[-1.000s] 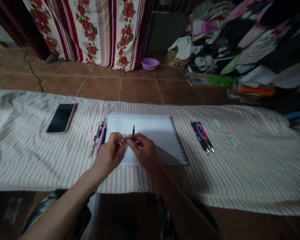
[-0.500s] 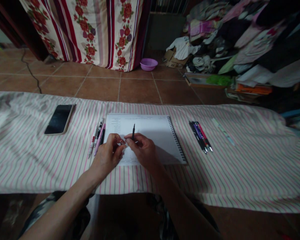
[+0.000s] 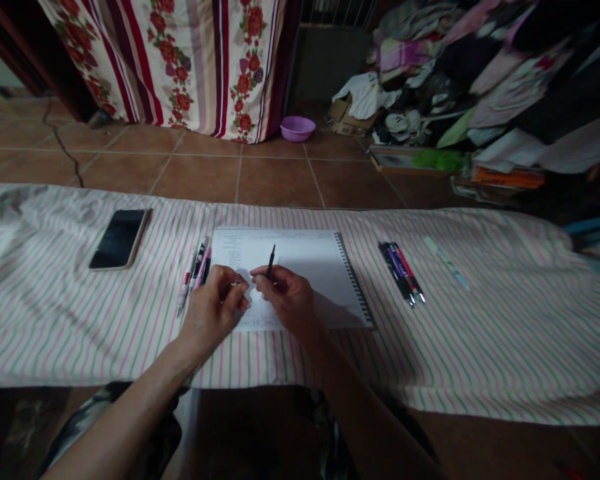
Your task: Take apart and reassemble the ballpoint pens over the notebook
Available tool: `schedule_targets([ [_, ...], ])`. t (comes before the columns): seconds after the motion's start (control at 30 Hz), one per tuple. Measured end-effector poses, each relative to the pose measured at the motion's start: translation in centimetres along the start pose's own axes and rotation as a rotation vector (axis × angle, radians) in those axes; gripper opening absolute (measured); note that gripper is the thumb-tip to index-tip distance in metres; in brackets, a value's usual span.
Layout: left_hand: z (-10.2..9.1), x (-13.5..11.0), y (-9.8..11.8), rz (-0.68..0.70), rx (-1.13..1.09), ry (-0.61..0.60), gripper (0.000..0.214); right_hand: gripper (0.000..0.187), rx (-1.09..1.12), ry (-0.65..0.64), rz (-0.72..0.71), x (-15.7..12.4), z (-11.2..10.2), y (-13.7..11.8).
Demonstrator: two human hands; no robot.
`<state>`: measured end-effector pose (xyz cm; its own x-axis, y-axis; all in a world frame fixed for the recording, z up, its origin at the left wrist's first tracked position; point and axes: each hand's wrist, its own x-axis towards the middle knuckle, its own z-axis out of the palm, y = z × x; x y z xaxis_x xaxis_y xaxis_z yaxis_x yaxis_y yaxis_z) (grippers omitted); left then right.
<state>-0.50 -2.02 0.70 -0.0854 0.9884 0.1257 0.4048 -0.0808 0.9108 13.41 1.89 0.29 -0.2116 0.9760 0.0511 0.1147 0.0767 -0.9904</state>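
Observation:
My right hand (image 3: 289,293) is closed over the notebook, pinching a slim black pen part (image 3: 271,259) whose narrow tip points up. Close beside it on the left, my left hand (image 3: 219,301) has thumb and fingers pinched around something small and pale, too unclear to name. A small gap separates the fingertips of the two hands. Under both lies a spiral notebook (image 3: 300,253) with white, partly printed pages and its black coil on the right. Several pens (image 3: 198,263), among them pink, black and red-white ones, lie left of the notebook, next to my left hand.
Black, purple and red pens (image 3: 401,273) lie right of the notebook, with a pale green pen (image 3: 449,262) farther right. A phone (image 3: 120,239) rests at the left on the striped cloth (image 3: 510,320). Beyond, a purple basin (image 3: 297,129) stands on the tiled floor.
The black pen part has tilted, its tip moving slightly right and up. My left hand has shifted slightly left, widening the gap between the hands.

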Motion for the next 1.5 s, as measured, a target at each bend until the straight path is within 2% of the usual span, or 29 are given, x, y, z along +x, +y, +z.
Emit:
schedule_targets([
  [0.13, 0.2, 0.0, 0.3, -0.053, -0.079, 0.054, 0.013, 0.016, 0.015, 0.005, 0.022, 0.0, 0.0, 0.1],
  [0.3, 0.0, 0.5, 1.0, -0.167, -0.457, 0.154, 0.025, 0.018, 0.115, 0.022, 0.056, 0.1, 0.0, 0.1],
  [0.47, -0.9, 1.1, 1.2, -0.164, -0.645, 0.157, 0.023, 0.024, 0.324, 0.093, 0.130, 0.3, 0.0, -0.2],
  [0.6, -1.0, 1.3, 0.7, -0.201, -0.751, 0.194, 0.020, 0.026, 0.350, 0.119, 0.143, 0.2, 0.1, -0.4],
  [0.73, -0.9, 1.5, 0.6, -0.332, -0.877, 0.251, 0.011, 0.027, 0.426, 0.068, 0.132, 0.0, 0.5, -0.4],
  [0.87, -0.8, 1.6, 0.7, -0.493, -0.983, 0.270, 0.013, 0.024, 0.503, 0.121, 0.214, 0.0, 0.9, -0.3],
  [1.03, -0.5, 1.6, 0.8, -0.593, -1.072, 0.325, 0.023, 0.023, 0.575, 0.175, 0.257, 0.0, 1.1, -0.5],
  [1.5, 0.0, 1.6, 1.3, -0.664, -1.141, 0.354, 0.026, 0.019, 0.576, 0.121, 0.206, 0.0, 1.0, -0.4],
])
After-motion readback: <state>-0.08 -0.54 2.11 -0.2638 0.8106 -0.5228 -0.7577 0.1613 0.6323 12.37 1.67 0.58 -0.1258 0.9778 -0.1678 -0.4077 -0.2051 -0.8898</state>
